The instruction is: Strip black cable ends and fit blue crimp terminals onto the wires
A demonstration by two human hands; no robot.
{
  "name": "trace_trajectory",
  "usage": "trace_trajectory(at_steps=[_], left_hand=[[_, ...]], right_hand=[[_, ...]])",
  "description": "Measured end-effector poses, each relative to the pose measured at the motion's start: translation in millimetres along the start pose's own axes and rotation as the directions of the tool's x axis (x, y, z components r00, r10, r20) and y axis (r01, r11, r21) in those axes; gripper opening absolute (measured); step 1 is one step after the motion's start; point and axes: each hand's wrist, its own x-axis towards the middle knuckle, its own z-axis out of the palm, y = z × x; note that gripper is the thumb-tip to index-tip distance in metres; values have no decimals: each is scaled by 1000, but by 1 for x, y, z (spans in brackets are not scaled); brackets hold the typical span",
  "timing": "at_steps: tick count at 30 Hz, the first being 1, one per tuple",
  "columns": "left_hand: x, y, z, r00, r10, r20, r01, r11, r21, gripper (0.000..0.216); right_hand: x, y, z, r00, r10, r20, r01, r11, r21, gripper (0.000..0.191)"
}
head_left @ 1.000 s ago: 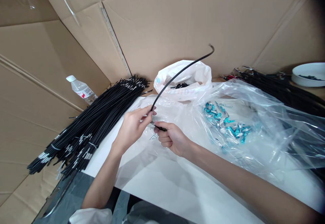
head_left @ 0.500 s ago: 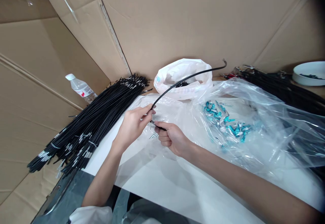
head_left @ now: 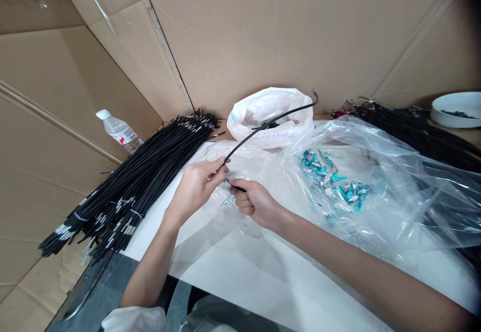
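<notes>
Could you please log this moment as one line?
left hand: pinching black cable | right hand: gripping small black piece | nearby: teal parts, clear plastic bag

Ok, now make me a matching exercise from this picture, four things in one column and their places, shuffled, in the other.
Things:
1. Curved black cable
2. Plastic bottle
3. Teal pieces
4. White bowl

Places:
A. Amid clear plastic
B. By the picture's right edge
C. In the left hand
D. Partly hidden behind a cable bundle

Pairs: 1-C, 2-D, 3-A, 4-B.
</notes>
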Motion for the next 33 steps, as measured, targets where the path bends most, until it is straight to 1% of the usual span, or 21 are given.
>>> trace_trajectory(at_steps=[5,9,13,20,24,28,33], left_hand=[[0,-2,-1,1000,6,16,-6,1000,18,17],[1,-3,-3,1000,1,14,-2,999,44,17],[1,-3,-3,1000,-4,-3,4,999,36,18],[0,-5,-1,1000,2,4,-3,999,32,19],[2,-4,0,1000,-1,6,1,1000,26,20],[2,-3,0,1000,-20,3,20,1000,18,22],[1,-3,-1,1000,-29,1,29,1000,5,23]], right_hand=[[1,1,-1,1000,16,16,-16,1000,-16,41],[1,2,-3,997,40,66,-37,999,-32,40],[1,3,-3,993,58,105,-57,998,-12,41],[2,6,1,998,52,34,-53,998,40,42],[2,9,2,999,39,16,-39,998,47,42],[3,10,-1,999,29,29,-31,998,49,40],[3,6,-2,994,58,91,-62,997,36,39]])
